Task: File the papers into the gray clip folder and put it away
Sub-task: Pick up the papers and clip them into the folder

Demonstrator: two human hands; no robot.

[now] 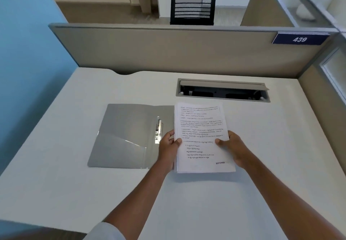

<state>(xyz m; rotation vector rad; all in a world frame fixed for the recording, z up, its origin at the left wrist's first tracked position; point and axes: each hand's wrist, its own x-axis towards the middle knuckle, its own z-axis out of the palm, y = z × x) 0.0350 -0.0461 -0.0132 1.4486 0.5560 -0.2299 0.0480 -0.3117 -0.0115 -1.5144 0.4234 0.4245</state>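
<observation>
A stack of white printed papers [201, 127] is held over the right half of the open gray clip folder [127, 136], which lies flat on the white desk. My left hand [168, 146] grips the stack's left edge, thumb on top. On the right edge, my right hand [234, 146] holds the same stack, thumb on the page. The folder's metal clip [158, 129] shows along the spine, just left of my left hand. The left inner cover has a clear pocket. The papers hide the folder's right half.
An open cable tray slot [222, 91] is set into the desk [74, 193] behind the papers. A beige partition [168, 49] with a blue "439" sign [299, 39] closes off the back. A blue wall stands to the left. A black chair sits beyond the partition.
</observation>
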